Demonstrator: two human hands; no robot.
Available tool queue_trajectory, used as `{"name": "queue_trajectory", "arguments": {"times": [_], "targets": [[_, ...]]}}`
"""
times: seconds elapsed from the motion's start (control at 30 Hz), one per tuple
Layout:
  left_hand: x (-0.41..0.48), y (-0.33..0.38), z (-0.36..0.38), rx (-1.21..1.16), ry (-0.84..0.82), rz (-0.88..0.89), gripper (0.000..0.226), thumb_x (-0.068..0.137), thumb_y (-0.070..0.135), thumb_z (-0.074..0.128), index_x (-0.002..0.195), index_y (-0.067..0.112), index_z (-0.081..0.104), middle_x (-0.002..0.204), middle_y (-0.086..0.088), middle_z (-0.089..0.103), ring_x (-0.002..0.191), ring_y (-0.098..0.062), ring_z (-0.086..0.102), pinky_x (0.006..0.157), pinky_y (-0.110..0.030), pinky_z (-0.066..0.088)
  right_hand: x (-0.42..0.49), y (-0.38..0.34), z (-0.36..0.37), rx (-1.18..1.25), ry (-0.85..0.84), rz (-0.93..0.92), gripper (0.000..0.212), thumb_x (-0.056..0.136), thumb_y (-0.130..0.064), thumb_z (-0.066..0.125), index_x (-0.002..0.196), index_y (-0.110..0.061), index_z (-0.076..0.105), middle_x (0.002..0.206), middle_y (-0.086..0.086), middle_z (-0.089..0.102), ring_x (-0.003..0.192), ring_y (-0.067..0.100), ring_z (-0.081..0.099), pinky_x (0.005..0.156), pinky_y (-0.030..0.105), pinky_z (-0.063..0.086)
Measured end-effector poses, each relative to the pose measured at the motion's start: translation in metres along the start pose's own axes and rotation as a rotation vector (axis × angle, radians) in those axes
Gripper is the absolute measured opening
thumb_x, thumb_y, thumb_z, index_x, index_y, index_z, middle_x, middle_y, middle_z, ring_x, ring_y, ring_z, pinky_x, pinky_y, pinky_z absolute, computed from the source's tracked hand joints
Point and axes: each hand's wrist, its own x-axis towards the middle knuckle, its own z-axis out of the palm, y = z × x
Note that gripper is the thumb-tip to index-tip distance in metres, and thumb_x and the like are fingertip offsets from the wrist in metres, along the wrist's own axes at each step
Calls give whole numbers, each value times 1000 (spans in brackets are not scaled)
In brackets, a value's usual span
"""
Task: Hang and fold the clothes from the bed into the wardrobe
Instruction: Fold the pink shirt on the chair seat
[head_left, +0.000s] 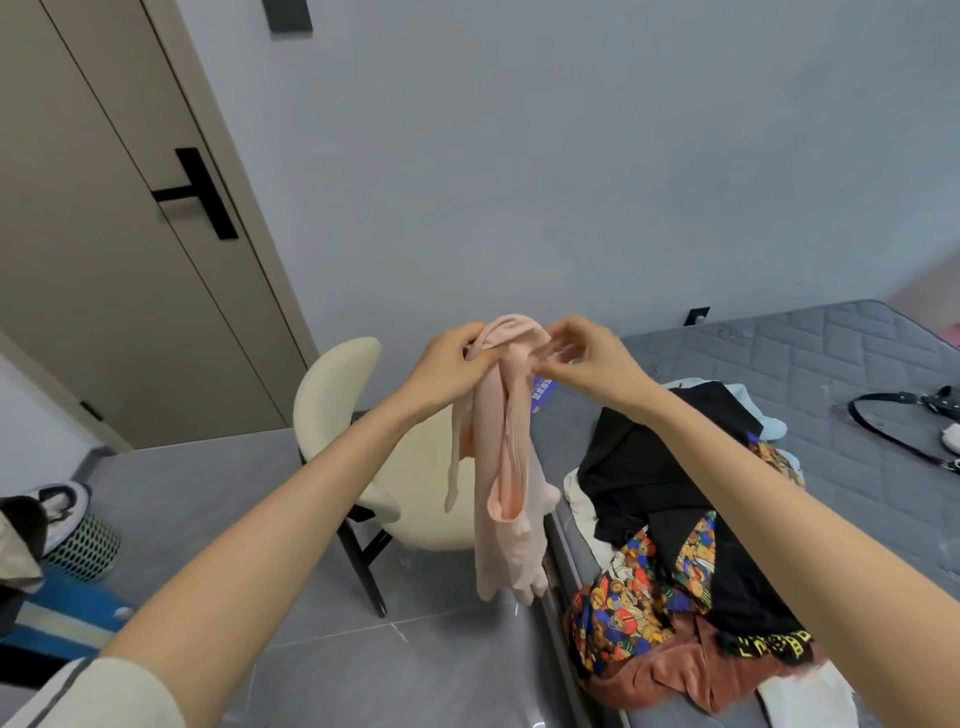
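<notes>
I hold a pale pink garment (506, 467) up in front of me, its thin straps and legs hanging down over the bed's edge. My left hand (449, 364) pinches its top on the left. My right hand (587, 358) pinches the top on the right, where a blue tag (543, 391) dangles. On the grey quilted mattress (831, 364) below lies a pile of clothes: a black garment (670, 467), a bright bear-print fabric (634, 613), a rust-red velvet piece (675, 670) and white pieces. No wardrobe is in view.
A cream chair (343, 395) with black legs stands right beside the bed, under the garment. A beige door (104, 234) with a black handle is at left. A mesh bin (85, 545) and blue items sit on the floor. A black strap (904, 431) lies on the mattress.
</notes>
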Motion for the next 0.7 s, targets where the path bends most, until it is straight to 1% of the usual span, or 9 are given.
{"name": "queue_trajectory", "arguments": {"times": [0.03, 0.13, 0.23, 0.33, 0.43, 0.5, 0.6, 0.63, 0.7], "targets": [[1, 2, 0, -39, 41, -26, 10, 95, 20, 56, 98, 14, 64, 83, 4, 62, 75, -8, 52, 61, -12, 37, -5, 9, 1, 7, -45, 77, 32, 77, -21, 79, 100, -17, 57, 96, -4, 66, 81, 7, 61, 73, 21, 48], [5, 9, -5, -128, 103, -62, 13, 95, 21, 58, 102, 11, 63, 85, 3, 59, 79, -12, 51, 65, -20, 38, -22, 31, 11, -37, -294, 276, 46, 76, -25, 81, 107, -16, 49, 107, 2, 59, 90, 11, 59, 71, 20, 47], [7, 17, -8, -200, 94, -75, 15, 95, 19, 58, 102, 7, 63, 83, 2, 58, 79, -13, 51, 63, -24, 38, -34, 41, 30, -124, -477, 336, 57, 75, -25, 80, 118, -15, 44, 116, 1, 55, 99, 12, 56, 81, 23, 49], [6, 23, -10, -267, 99, -84, 11, 95, 17, 58, 101, 10, 62, 86, -3, 59, 80, -16, 53, 67, -29, 42, -40, 46, 51, -168, -505, 326, 80, 73, -23, 81, 134, -10, 30, 129, 2, 47, 115, 19, 52, 98, 36, 48], [4, 26, -16, -303, 141, -70, 10, 95, 18, 58, 101, 11, 62, 87, -3, 59, 82, -17, 54, 73, -32, 43, -41, 52, 62, -165, -461, 328, 95, 68, -22, 85, 136, -9, 21, 130, 3, 44, 117, 22, 49, 97, 35, 47], [3, 25, -22, -334, 189, -82, 16, 95, 18, 57, 103, 4, 61, 87, -7, 56, 82, -18, 52, 73, -32, 43, -41, 60, 67, -167, -367, 338, 83, 70, -19, 82, 132, -10, 28, 123, 4, 49, 111, 23, 54, 92, 37, 50], [1, 19, -36, -427, 221, -137, 14, 96, 20, 57, 100, 7, 58, 87, -10, 53, 80, -19, 52, 70, -32, 44, -36, 73, 71, -227, -138, 268, 29, 87, -18, 65, 109, -2, 57, 106, 10, 65, 99, 28, 62, 89, 43, 50], [0, 16, -42, -440, 231, -149, 13, 96, 22, 57, 99, 9, 57, 88, -9, 54, 81, -20, 53, 69, -32, 45, -34, 76, 70, -204, -63, 264, 20, 91, -17, 60, 102, -1, 62, 101, 12, 68, 96, 28, 63, 87, 43, 50], [0, 5, -52, -399, 275, -151, 19, 96, 24, 57, 100, 5, 58, 87, -8, 54, 81, -18, 53, 69, -31, 44, -28, 76, 64, -109, 74, 293, 20, 95, -19, 55, 101, -2, 64, 100, 10, 67, 92, 24, 61, 81, 36, 48]]}}
